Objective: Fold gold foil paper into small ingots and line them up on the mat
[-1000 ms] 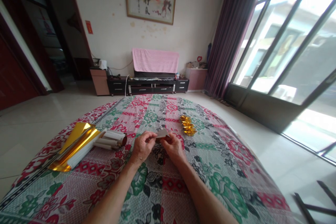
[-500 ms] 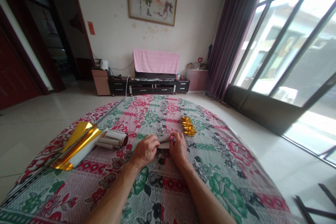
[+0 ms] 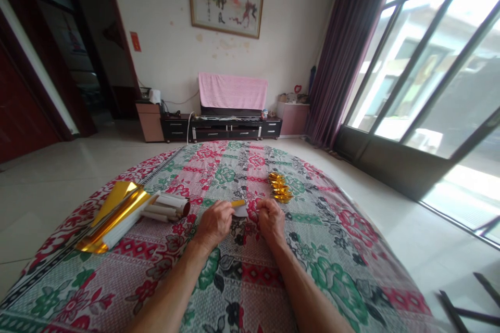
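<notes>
Over a floral tablecloth [image 3: 328, 223], the left hand [image 3: 217, 221] pinches a partly folded gold-foil paper [image 3: 240, 210], likely light, slick and easily creased, best held by its edges, beside a curled right hand [image 3: 272, 221], its contents unclear.

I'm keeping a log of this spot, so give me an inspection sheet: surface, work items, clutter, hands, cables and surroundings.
Surface: floral tablecloth with a curved far edge.
Work items: small gold-and-white paper; shiny gold folded pieces in a row at right; gold foil and white rolls at left.
Clutter: small items on the far right cabinet.
Hands: left hand pinches the paper; right hand has its fingers curled beside it, contents unclear.
Cables: white cable hanging before the TV stand.
Surroundings: pink cloth, framed picture, purple curtain.
</notes>
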### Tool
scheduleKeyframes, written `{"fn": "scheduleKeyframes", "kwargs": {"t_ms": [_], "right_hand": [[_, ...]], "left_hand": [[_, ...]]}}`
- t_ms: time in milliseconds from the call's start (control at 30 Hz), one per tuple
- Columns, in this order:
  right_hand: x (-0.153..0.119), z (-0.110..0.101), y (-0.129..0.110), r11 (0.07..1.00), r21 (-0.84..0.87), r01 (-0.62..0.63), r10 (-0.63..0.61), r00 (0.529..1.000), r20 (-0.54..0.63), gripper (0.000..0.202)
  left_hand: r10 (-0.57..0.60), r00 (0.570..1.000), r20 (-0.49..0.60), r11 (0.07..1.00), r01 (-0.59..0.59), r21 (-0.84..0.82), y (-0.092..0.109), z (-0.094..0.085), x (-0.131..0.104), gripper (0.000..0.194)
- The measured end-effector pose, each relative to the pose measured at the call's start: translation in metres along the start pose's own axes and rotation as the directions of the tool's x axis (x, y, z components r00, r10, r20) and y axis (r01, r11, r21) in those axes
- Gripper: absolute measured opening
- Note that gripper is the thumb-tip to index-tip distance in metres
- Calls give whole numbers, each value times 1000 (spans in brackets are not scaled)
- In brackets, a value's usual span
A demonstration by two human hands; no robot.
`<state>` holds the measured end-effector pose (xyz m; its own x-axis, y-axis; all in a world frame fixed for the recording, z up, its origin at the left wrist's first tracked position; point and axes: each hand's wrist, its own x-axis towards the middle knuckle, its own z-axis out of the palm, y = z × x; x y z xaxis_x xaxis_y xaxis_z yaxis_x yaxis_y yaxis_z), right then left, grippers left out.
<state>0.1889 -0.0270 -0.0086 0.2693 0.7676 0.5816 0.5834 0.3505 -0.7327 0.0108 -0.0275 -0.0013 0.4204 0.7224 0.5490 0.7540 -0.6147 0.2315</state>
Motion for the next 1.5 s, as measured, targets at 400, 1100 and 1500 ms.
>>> {"fn": "scheduleKeyframes", "kwargs": {"t_ms": [400,1100,1500], "right_hand": [[-7,-1,-15,958,-61,280,-233,885,404,24],[2,1,-12,936,-70,346,-277,843,461,25],[1,8,-6,962,-101,254,-198,903,380,20]], "left_hand": [[-125,992,-6,967,121,-223,-15,5,-2,22],[-184,983,-8,972,181,-148,-22,7,-3,21],[-285,958,-16,949,279,-145,-21,9,2,19]]}}
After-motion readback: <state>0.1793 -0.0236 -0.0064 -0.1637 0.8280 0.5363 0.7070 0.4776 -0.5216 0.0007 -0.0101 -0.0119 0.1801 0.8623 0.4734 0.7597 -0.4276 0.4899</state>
